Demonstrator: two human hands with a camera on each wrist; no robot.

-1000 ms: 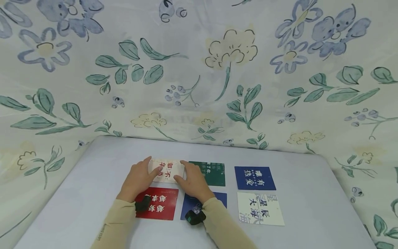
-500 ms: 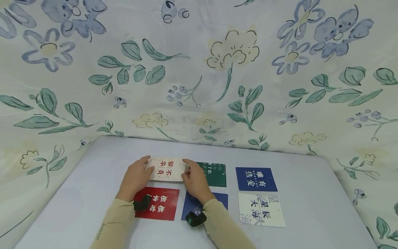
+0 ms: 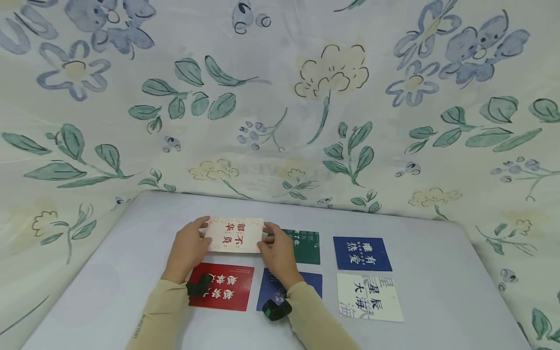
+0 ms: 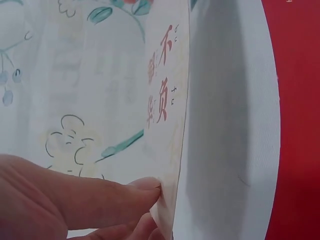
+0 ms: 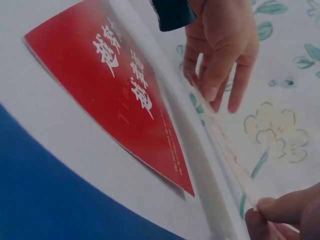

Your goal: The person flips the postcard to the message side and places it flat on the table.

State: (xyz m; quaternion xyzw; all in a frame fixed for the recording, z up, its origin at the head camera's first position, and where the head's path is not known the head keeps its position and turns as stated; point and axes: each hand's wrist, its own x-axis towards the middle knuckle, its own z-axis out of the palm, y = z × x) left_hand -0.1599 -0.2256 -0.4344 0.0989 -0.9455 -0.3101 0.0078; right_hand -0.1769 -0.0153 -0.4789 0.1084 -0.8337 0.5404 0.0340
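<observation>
A cream card [image 3: 235, 235] with red characters is held up off the table between both hands. The left hand [image 3: 188, 247] pinches its left edge; in the left wrist view the thumb [image 4: 146, 184] presses on the printed face with fingers behind. At the card's right edge, the right hand [image 3: 278, 252] pinches with its thumb in front, and the right wrist view shows the card [image 5: 227, 145] nearly edge-on between the two hands. Below the left hand lies a red card [image 3: 225, 287]. A blue card [image 3: 306, 284] is partly covered by the right wrist.
Beside the right hand lies a green card [image 3: 307, 247], partly hidden. Farther right are a dark blue card [image 3: 362, 253] and a white card [image 3: 370, 296]. All rest on a white table [image 3: 437, 272], with a floral cloth [image 3: 262, 146] hanging behind.
Both hands have lifted the cream card from the table and tilted it up towards the camera. Each thumb has moved out from over the card to its edge. The other cards stay put.
</observation>
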